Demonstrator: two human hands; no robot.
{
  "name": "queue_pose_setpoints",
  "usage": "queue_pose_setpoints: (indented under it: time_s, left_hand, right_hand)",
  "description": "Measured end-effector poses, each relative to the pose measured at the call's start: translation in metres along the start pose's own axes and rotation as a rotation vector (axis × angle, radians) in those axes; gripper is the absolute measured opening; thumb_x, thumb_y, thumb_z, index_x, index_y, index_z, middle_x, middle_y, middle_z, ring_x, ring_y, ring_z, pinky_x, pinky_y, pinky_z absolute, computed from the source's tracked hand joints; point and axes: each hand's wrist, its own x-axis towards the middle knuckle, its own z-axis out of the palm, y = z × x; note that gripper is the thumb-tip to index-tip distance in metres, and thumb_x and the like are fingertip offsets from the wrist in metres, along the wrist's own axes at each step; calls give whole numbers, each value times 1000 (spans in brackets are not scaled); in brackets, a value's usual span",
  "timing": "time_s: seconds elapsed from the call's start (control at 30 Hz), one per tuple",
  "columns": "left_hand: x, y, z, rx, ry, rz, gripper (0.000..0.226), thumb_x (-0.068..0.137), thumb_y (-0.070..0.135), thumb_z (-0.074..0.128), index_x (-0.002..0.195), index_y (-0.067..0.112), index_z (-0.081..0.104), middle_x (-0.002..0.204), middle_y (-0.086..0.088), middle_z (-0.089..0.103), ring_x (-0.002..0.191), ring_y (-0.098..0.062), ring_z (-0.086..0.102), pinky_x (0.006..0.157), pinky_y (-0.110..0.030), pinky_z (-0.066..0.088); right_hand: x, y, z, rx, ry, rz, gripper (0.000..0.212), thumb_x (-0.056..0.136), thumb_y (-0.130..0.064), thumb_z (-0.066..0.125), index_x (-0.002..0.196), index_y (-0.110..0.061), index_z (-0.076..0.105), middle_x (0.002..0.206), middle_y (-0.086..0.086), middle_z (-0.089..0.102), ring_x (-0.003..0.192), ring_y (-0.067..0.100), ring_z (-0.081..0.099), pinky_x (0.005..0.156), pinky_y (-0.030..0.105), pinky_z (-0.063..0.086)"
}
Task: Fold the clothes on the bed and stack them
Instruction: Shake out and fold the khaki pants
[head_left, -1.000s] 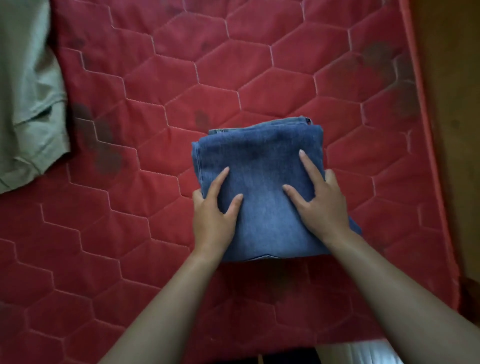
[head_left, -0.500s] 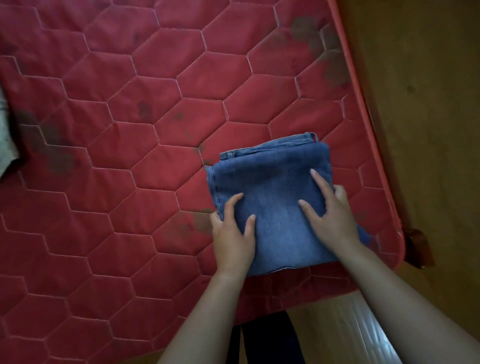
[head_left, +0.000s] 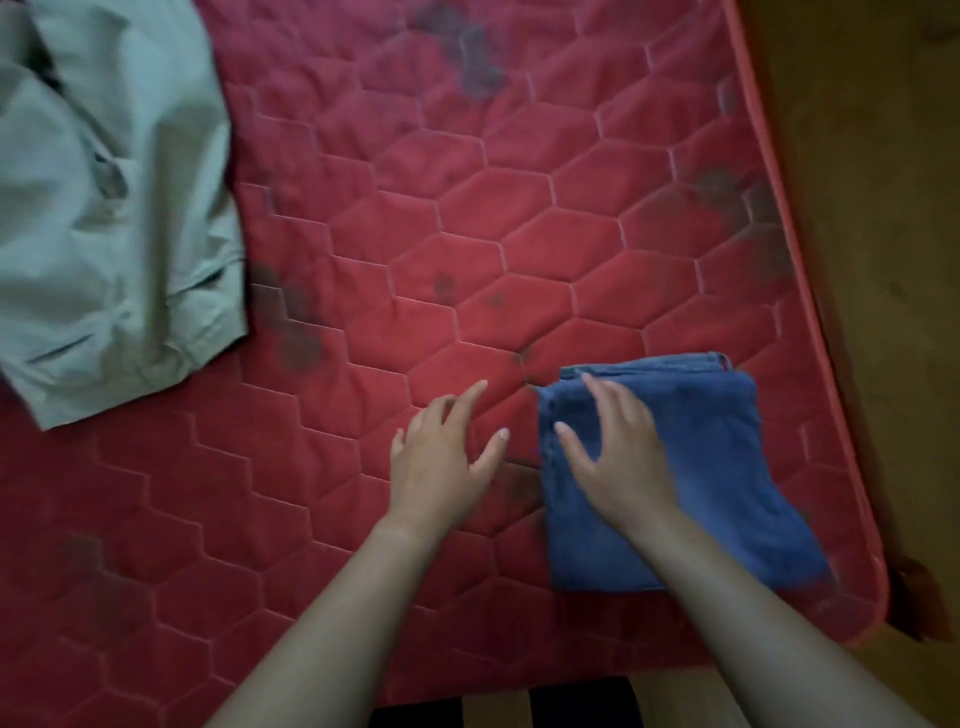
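Fingers (head_left: 470, 402) of the left hand (head_left: 441, 462) are spread and empty beside the folded jeans (head_left: 717, 467), which lie at the bed's (head_left: 519, 208) right edge. Pale green garment (head_left: 109, 208) lies well left of the jeans, nearer this hand. Right hand (head_left: 618, 457) rests open on the denim.

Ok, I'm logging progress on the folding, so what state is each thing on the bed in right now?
Blue jeans: folded into a compact rectangle, near the mattress's right edge.
Pale green garment: unfolded, rumpled, upper left.
Left hand: open, over bare mattress, holding nothing.
Right hand: open, over the jeans' left part.
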Motion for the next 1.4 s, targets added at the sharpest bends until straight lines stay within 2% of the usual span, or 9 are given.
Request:
queue_pose_setpoints:
  time_s: [0.2,0.4,0.6,0.7,0.83,0.93,1.1,1.27,1.4]
  left_hand:
    - [21,-103,-92,30,161,-4,56,86,53,47,137,31,42,126,1,52,117,-20,49,93,-40,43]
    - [39,-244,-168,-10,265,57,40,87,39,59,123,22,56,115,-1,60,106,-23,58,86,-39,48]
    - [58,-370,-214,36,202,59,36,85,36,60,118,21,59,113,-2,60,105,-23,56,89,-40,46]
    - [66,-423,-216,64,216,3,36,84,35,61,117,22,59,116,-1,56,110,-23,53,89,-38,45]
    - [76,-475,-203,79,286,-250,42,83,36,63,122,25,55,138,-7,35,124,-29,39,91,-46,42]
    - [81,-498,-189,-2,243,-364,48,84,35,64,128,29,46,143,-13,19,125,-38,35,95,-48,40]
    - [85,-505,-179,-118,316,-413,59,82,32,66,135,29,40,141,-20,18,120,-40,37,100,-39,36]
    - [79,-514,-187,-407,287,-456,44,88,16,60,130,20,46,121,-17,54,109,-34,53,88,-31,39]
    - [57,-504,-197,-536,356,-343,22,87,8,58,108,13,61,105,2,62,104,-21,57,80,-15,36]
  right_hand:
    - [34,-118,66,38,-211,-182,55,88,-32,60,136,-11,43,135,7,45,127,21,41,107,29,30]
    - [67,-241,163,-55,-196,-308,51,88,-33,60,132,-11,47,130,7,47,122,24,44,104,34,34]
    - [100,-327,255,-97,-177,-313,41,85,-31,63,121,-11,57,124,9,50,116,27,48,99,40,40]
    - [122,-339,286,-165,-122,-246,40,83,-29,65,120,-15,58,136,11,40,126,30,38,101,45,38]
    - [145,-341,312,-163,73,-19,55,81,-27,69,130,-16,48,144,17,24,130,36,29,107,44,30]
    - [150,-338,329,-79,97,55,57,83,-20,66,134,-16,42,137,16,29,122,32,39,102,36,33]
    - [138,-337,338,3,180,25,40,83,-3,59,121,-13,55,118,10,39,92,11,43,81,10,29]
    - [114,-342,324,39,214,-27,37,81,4,55,113,-13,63,102,12,55,91,20,54,79,8,29]
    - [96,-324,300,-21,343,-12,36,80,2,60,115,-7,61,108,21,55,100,32,54,87,17,31]
